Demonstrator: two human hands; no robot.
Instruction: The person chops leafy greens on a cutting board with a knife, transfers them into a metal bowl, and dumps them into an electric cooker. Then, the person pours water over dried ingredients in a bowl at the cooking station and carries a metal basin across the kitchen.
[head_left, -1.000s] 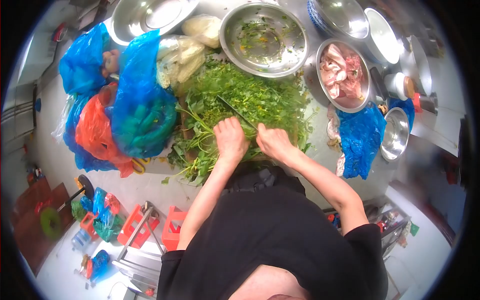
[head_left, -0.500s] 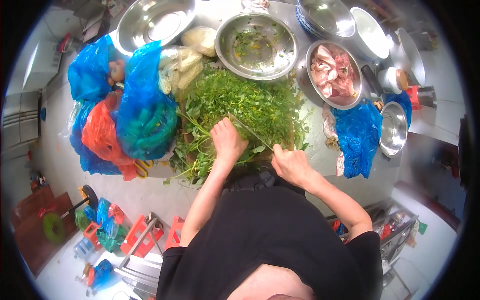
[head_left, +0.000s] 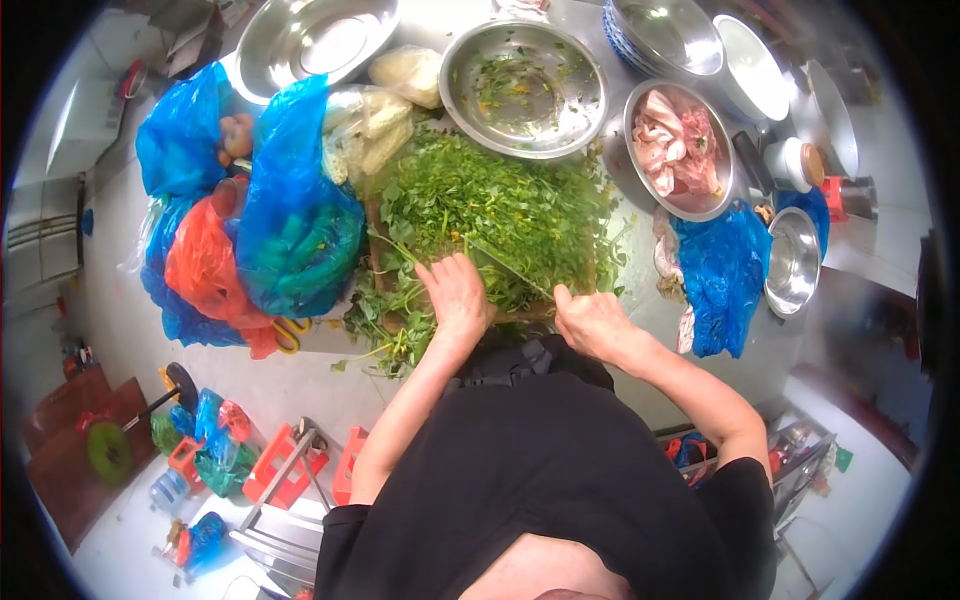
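Observation:
A knife (head_left: 512,267) lies slantwise over a heap of chopped leafy greens (head_left: 490,190), its handle wrapped in my right hand (head_left: 592,322). My left hand (head_left: 459,296) is closed with bent fingers on green stems, beside the blade's tip end. Longer uncut stalks spread out to the left of that hand. Under the heap shows the edge of a wooden cutting board (head_left: 530,314). Just beyond the greens stands a steel bowl (head_left: 524,146) with scraps of greens in it.
To the left are blue plastic bags (head_left: 290,210) and a red bag (head_left: 205,265), with yellow-handled scissors (head_left: 292,337) near them. At right a steel bowl of raw meat (head_left: 675,145) stands behind another blue bag (head_left: 722,285). Red stools (head_left: 288,470) stand on the floor.
My left hand has shifted slightly down and nearer my body, still on the stems. The knife has moved a little right and down with my right hand. The view has shifted slightly.

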